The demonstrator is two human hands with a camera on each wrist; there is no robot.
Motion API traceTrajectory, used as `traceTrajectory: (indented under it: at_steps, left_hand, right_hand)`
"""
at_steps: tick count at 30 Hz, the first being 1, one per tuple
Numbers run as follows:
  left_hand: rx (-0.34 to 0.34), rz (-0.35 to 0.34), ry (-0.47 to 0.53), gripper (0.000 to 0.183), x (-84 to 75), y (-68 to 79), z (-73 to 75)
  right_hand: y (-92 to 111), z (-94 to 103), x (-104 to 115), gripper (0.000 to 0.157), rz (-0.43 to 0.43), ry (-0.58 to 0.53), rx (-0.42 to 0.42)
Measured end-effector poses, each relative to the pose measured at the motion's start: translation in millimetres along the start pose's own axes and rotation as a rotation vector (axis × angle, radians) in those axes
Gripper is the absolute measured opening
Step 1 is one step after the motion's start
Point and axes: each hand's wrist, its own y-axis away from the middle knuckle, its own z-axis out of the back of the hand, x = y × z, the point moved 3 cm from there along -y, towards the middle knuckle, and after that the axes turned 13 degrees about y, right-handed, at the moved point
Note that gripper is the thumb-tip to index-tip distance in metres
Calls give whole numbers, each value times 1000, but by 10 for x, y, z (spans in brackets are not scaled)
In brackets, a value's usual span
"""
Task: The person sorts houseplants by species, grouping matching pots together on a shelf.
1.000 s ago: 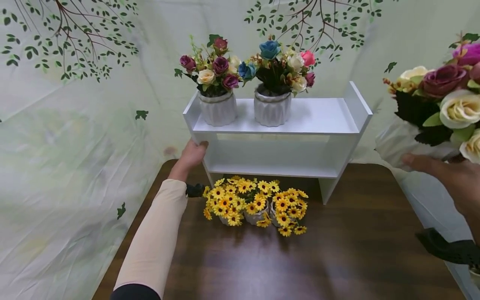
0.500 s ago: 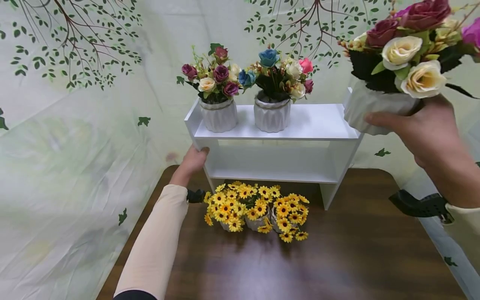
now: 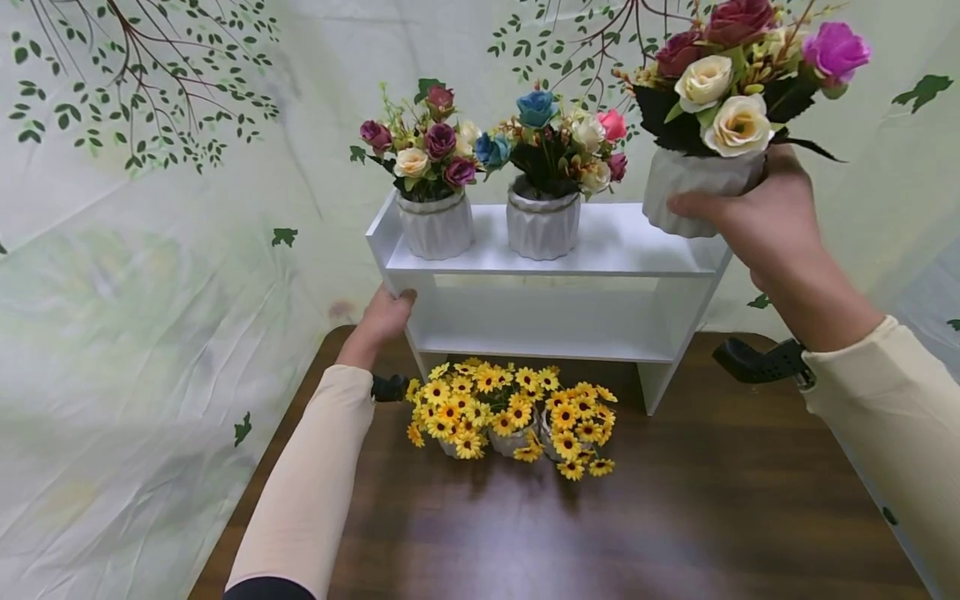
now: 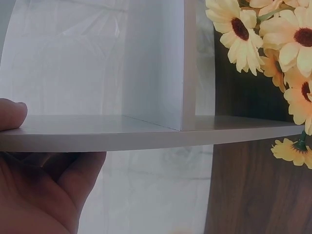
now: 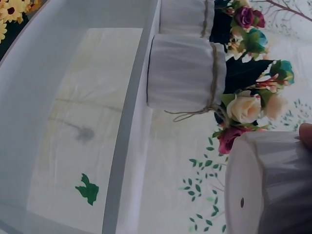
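Observation:
My right hand (image 3: 776, 229) grips a white ribbed flowerpot (image 3: 693, 192) of cream, dark red and magenta artificial roses. It holds the pot above the right end of the white two-tier shelf (image 3: 555, 317). In the right wrist view the pot's underside (image 5: 242, 180) shows, apart from the shelf board. My left hand (image 3: 386, 315) holds the shelf's left side panel; in the left wrist view its thumb (image 4: 12, 114) lies on one face and its fingers on the other. Two more rose pots stand on the top tier, a purple-and-cream one (image 3: 437, 225) and a blue-and-pink one (image 3: 543, 221).
Several pots of yellow daisies (image 3: 510, 408) stand on the brown table (image 3: 675, 517) before the shelf's lower left. A leaf-printed cloth (image 3: 150, 275) hangs behind and beside the table. The shelf's lower tier (image 3: 540, 321) sits below the rose pots.
My right hand has carried the rose pot leftward and up from the right edge of the head view to over the shelf's right end. The left hand has stayed on the side panel.

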Motion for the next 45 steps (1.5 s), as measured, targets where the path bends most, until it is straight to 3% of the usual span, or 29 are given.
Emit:
traceTrajectory:
  at_steps: [9, 14, 20, 30, 45]
  left_hand:
    - [-3, 12, -9, 49, 2, 25, 19]
    - [-15, 22, -16, 49, 19, 15, 20]
    - [-16, 18, -10, 50, 27, 11, -7]
    - [-25, 14, -24, 49, -12, 4, -10]
    - [-22, 11, -12, 48, -4, 16, 0]
  right_hand:
    - [-192, -212, 65, 92, -63, 66, 34]
    - [-245, -338, 26, 100, -97, 70, 55]
    - [-260, -409, -94, 100, -115, 58, 25]
    - [-284, -469, -232, 95, -108, 111, 24]
    - [-268, -607, -326, 102, -90, 112, 30]
